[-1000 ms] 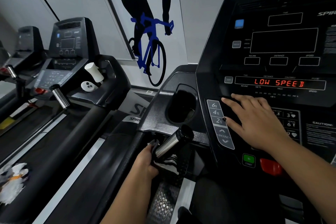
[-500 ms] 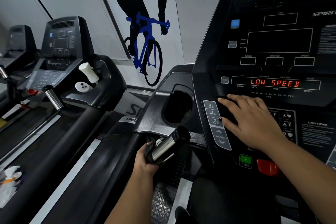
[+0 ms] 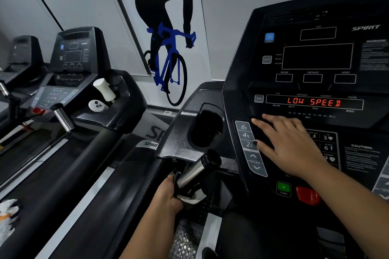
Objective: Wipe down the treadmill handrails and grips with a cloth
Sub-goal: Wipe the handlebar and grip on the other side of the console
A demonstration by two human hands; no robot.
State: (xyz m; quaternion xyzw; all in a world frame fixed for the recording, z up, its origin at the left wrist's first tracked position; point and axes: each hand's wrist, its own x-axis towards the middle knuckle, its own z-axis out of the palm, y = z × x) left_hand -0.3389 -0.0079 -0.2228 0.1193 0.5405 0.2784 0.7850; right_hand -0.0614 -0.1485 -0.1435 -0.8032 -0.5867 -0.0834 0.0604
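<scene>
Wiping: left grip point(image 3: 167, 195) pinches cloth point(image 3: 190, 200) round handrail point(image 3: 193, 172) below console point(image 3: 242, 65); right grip point(image 3: 292, 145) spread on console; next, probably an upward stroke.

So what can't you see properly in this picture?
Head view:
Cloth: mostly hidden by the left hand and chrome grip.
Keypad: some buttons covered by the right hand.
Caution label: print too small.
White thing, bottom left: blurred, cut by the edge.

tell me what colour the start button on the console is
The start button is green, seen best in the head view.
</scene>
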